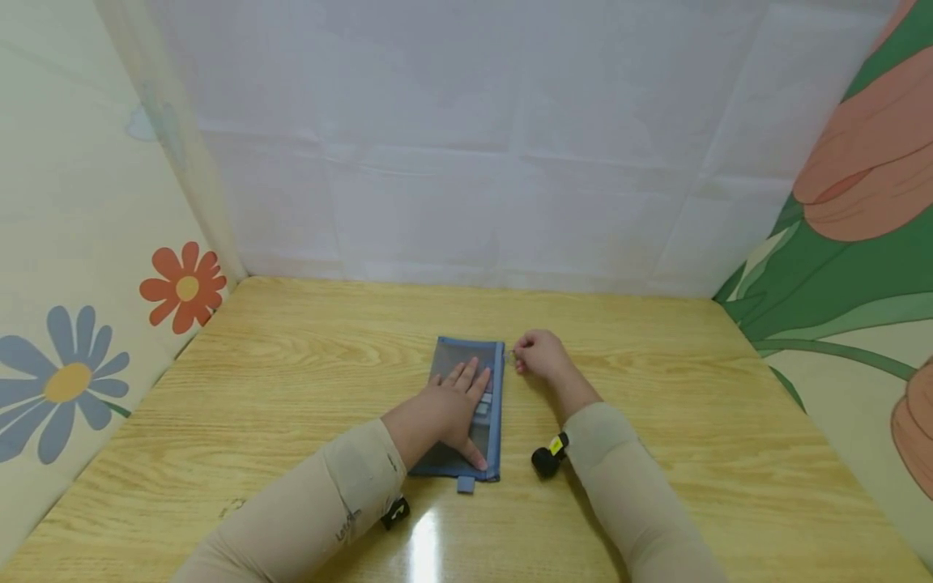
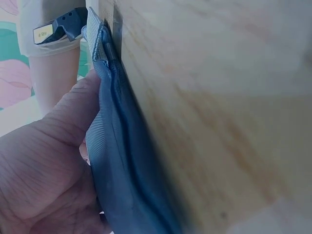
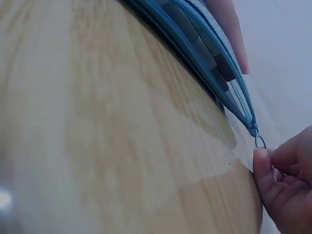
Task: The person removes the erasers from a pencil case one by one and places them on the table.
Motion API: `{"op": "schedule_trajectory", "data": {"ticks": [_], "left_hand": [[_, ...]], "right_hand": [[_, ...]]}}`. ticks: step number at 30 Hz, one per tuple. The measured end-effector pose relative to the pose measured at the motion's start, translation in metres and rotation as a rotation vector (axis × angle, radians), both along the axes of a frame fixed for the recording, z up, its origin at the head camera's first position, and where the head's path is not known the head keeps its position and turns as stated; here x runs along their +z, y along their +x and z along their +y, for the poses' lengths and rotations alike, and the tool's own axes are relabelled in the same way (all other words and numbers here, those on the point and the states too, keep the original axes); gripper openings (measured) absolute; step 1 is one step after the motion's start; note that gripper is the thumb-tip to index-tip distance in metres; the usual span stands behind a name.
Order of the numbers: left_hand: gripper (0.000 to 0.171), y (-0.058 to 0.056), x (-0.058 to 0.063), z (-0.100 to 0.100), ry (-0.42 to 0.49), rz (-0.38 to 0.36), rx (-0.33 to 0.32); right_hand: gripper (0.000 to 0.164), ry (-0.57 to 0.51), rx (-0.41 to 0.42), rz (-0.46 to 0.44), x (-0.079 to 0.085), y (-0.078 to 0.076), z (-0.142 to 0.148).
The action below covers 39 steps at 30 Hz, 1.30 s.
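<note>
A blue-edged mesh zipper pouch (image 1: pixel 448 463) lies flat on the wooden table, its zipper side toward the right. My left hand (image 1: pixel 450 409) rests on it with fingers spread and straight. In the left wrist view the thumb touches the pouch's blue edge (image 2: pixel 119 146). Between thumb and finger, my right hand (image 1: pixel 541 354) pinches the ring-shaped zipper pull (image 3: pixel 260 141) near the pouch's far right corner. The zipper (image 3: pixel 214 36) gapes apart in the right wrist view, and dark and pale items (image 3: pixel 223 66) show inside; their kind cannot be told.
A small blue fabric tab (image 1: pixel 466 485) sticks out from the pouch's near end. The wooden table (image 1: pixel 313 389) meets a white cloth backdrop (image 1: pixel 466 162) at the back. Flower-printed panels (image 1: pixel 66 243) stand at both sides. Black wrist devices (image 1: pixel 547 461) are strapped to both sleeves.
</note>
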<state>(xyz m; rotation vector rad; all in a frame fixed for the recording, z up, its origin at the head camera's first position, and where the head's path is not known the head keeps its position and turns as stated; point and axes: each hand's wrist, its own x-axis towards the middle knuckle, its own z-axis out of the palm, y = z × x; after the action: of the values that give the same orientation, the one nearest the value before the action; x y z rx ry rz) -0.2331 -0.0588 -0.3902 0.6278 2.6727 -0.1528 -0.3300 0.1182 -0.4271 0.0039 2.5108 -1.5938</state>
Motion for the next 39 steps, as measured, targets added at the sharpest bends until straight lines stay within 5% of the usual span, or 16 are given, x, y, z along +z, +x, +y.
{"op": "schedule_trajectory", "data": {"ticks": [39], "left_hand": [[0.134,-0.003,0.0067,-0.0088,0.018,0.0,-0.097]], "right_hand": [[0.005,-0.002,-0.044,0.049,-0.0049,-0.0003,0.0061]]}}
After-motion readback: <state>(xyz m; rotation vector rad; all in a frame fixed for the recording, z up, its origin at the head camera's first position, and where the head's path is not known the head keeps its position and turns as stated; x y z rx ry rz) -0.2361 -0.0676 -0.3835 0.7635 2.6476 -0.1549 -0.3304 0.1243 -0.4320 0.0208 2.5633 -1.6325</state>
